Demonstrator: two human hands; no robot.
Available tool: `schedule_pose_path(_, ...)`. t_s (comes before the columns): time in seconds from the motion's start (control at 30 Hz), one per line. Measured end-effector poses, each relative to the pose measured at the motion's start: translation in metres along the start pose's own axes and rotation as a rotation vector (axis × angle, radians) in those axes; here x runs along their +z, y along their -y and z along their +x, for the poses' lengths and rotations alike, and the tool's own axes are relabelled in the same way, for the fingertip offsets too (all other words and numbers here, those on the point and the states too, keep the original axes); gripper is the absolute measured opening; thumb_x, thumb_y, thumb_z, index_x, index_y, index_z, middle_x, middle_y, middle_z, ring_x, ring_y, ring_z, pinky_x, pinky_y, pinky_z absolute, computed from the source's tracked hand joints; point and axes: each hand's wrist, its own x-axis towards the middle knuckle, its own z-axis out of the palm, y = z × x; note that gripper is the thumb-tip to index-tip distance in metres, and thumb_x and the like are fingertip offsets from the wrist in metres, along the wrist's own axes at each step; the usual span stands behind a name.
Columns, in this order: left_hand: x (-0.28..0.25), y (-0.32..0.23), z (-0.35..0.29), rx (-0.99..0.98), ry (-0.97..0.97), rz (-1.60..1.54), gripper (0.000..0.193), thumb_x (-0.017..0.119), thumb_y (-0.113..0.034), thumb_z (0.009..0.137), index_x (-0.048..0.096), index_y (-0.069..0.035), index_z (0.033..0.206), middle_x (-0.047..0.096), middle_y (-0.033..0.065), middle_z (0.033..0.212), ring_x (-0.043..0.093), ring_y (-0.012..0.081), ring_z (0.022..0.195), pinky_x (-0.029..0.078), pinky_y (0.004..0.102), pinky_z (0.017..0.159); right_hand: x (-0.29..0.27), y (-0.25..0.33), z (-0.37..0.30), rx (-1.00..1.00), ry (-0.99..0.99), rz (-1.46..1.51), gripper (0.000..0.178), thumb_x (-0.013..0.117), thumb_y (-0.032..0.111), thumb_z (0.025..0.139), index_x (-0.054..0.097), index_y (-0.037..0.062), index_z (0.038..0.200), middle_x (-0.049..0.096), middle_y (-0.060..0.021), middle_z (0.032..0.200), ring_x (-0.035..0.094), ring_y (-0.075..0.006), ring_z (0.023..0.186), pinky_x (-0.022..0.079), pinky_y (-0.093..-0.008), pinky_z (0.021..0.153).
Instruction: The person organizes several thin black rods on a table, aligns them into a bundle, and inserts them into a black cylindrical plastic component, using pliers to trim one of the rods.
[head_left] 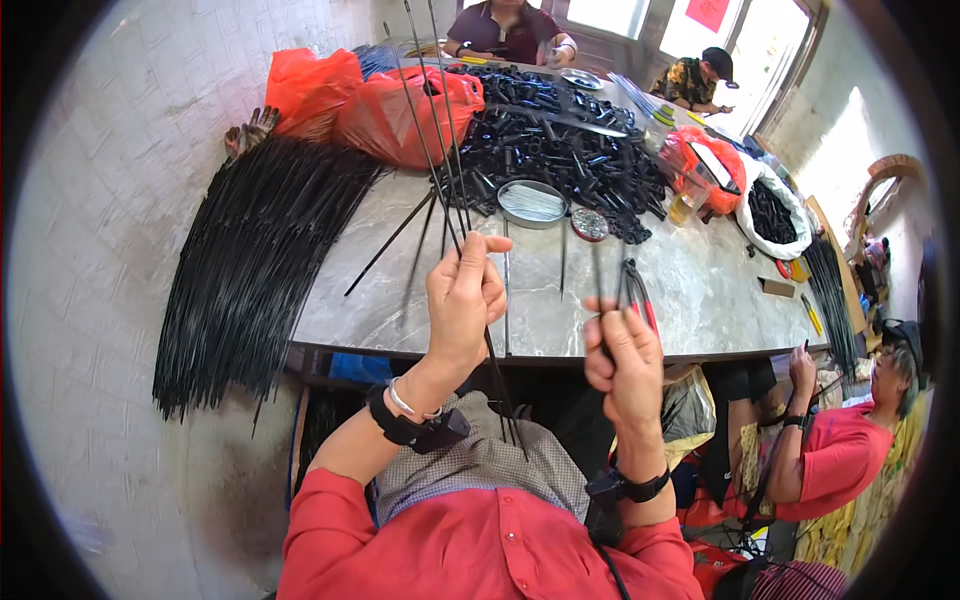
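Note:
My left hand (466,298) is closed around several long thin black rods (441,110), which stand up above the fist and run down past it toward my lap. To its right, my right hand (627,362) is closed over the table's front edge, its fingertips pinched together. A dark streak rises from them, too blurred to name. Just behind that hand lie pliers with red handles (641,300). Loose black rods (388,243) lie on the table left of my left hand. Beyond both hands are a round tin of thin pale wires (532,204) and a small round tin of shiny bits (590,225).
A heap of short black parts (560,150) covers the middle of the grey table (420,315). A thick bundle of black rods (255,270) hangs over its left edge. Red bags (410,120) and a white sack (778,220) stand around. Other people sit at the far side and right.

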Motion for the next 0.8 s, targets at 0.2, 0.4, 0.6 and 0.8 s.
schedule_pose_path(0.2, 0.015, 0.005, 0.001, 0.062, -0.106, 0.096, 0.032, 0.045, -0.029, 0.101, 0.060, -0.001, 0.106, 0.059, 0.0016, 0.085, 0.059, 0.0095, 0.077, 0.055, 0.0247, 0.061, 0.013, -0.025, -0.004, 0.127, 0.145, 0.022, 0.026, 0.049, 0.014, 0.099, 0.055, -0.0019, 0.118, 0.056, -0.0011, 0.080, 0.037, -0.0018, 0.051, 0.025, -0.0166, 0.040)
schedule_pose_path(0.4, 0.007, 0.008, 0.003, 0.047, -0.116, 0.150, 0.031, 0.048, -0.028, 0.100, 0.061, -0.002, 0.109, 0.061, 0.0025, 0.091, 0.058, 0.0091, 0.082, 0.055, 0.0262, 0.062, 0.017, -0.035, -0.006, 0.169, 0.177, 0.017, 0.026, 0.049, 0.013, 0.098, 0.055, -0.0022, 0.119, 0.056, -0.0008, 0.080, 0.036, -0.0013, 0.051, 0.025, -0.0166, 0.040)
schedule_pose_path(0.6, 0.013, 0.011, 0.000, -0.057, -0.090, 0.080, 0.030, 0.047, -0.029, 0.100, 0.059, -0.003, 0.107, 0.062, 0.0031, 0.087, 0.060, 0.0096, 0.073, 0.052, 0.0245, 0.060, 0.020, -0.037, -0.011, 0.171, 0.226, -0.013, 0.026, 0.048, 0.012, 0.099, 0.055, -0.0019, 0.119, 0.057, -0.0011, 0.083, 0.040, -0.0013, 0.054, 0.030, -0.0168, 0.043)
schedule_pose_path(0.8, 0.010, 0.013, 0.006, 0.057, -0.160, -0.037, 0.021, 0.046, -0.025, 0.101, 0.052, -0.005, 0.098, 0.050, -0.0003, 0.074, 0.047, 0.0075, 0.057, 0.041, 0.0221, 0.049, 0.015, -0.019, -0.010, -0.108, 0.097, -0.246, 0.025, 0.047, 0.013, 0.099, 0.060, -0.0037, 0.112, 0.064, -0.0119, 0.105, 0.062, -0.0175, 0.102, 0.055, -0.0272, 0.075)
